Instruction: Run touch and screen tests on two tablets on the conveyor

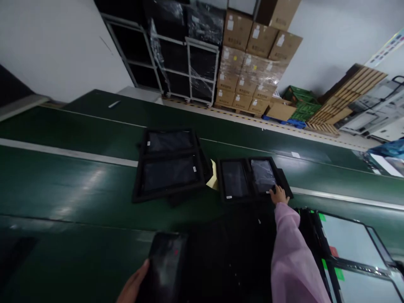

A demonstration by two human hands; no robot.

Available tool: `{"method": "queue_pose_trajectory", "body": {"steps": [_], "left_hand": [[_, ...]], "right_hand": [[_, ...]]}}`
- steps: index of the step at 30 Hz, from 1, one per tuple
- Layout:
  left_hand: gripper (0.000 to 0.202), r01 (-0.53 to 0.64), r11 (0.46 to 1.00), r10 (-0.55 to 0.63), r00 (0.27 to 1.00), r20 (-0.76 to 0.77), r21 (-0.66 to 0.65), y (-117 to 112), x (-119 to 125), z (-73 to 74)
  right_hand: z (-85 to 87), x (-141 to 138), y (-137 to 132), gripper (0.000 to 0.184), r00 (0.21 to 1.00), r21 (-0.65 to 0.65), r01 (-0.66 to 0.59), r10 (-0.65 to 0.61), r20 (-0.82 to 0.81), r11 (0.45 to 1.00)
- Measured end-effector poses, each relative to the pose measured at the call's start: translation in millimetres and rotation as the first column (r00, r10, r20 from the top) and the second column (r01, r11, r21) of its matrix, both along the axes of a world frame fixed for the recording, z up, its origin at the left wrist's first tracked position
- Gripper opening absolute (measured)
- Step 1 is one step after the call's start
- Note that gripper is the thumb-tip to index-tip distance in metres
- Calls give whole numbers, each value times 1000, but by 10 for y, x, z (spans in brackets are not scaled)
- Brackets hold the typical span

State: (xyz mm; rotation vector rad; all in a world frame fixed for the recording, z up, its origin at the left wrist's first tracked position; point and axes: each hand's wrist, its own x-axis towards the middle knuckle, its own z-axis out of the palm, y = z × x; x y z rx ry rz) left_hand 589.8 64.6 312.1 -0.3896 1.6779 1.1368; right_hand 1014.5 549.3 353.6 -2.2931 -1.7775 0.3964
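Note:
At the bottom, my left hand (135, 283) grips the left edge of a dark glossy screen panel (168, 263), which has a small red mark. My right hand (279, 195), in a pink sleeve, reaches out to the lower right corner of a film-covered screen panel (262, 173). Its fingers are bent at that panel's edge, beside a small white label. The panel lies in the right pocket of a black foam tray (248, 179). Another dark panel (234, 179) occupies the left pocket.
Another black foam tray (170, 155) with two dark panels lies left of centre, and yellow paper (213, 176) shows between the trays. Pale panels (352, 237) with green tabs are stacked at right. Beyond the green worktable (78, 193) stand cardboard boxes (238, 31) and wooden pallets (347, 97).

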Motion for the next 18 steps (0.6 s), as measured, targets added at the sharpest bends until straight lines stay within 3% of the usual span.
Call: {"method": "queue_pose_trajectory", "body": {"steps": [2, 4, 7, 10, 13, 15, 18], "left_hand": [[52, 70, 984, -79, 996, 50, 164, 441, 226, 101], [65, 120, 938, -136, 990, 28, 326, 954, 496, 213], [77, 147, 874, -92, 986, -139, 462, 1688, 849, 363], [76, 143, 827, -49, 982, -183, 544, 2113, 961, 491], [72, 44, 839, 30, 991, -128, 542, 2070, 788, 620], [69, -8, 871, 57, 995, -85, 492, 1826, 569, 711], [52, -16, 923, 50, 996, -78, 384, 1341, 218, 853]], "right_hand": [[-53, -47, -222, 54, 998, 136, 61, -56, -42, 989], [-230, -82, -669, 54, 994, 208, 92, -79, -70, 974], [-629, -83, -1590, 64, 996, 88, 85, -83, -28, 992], [-876, -15, -2385, 60, 997, -109, 58, -52, 52, 992], [-743, 103, -2854, 47, 999, -179, 42, -35, 39, 983], [-468, 190, -3024, 49, 999, -167, 53, -54, -3, 985], [90, 295, -2997, 55, 995, 15, 86, -87, 50, 996]]}}
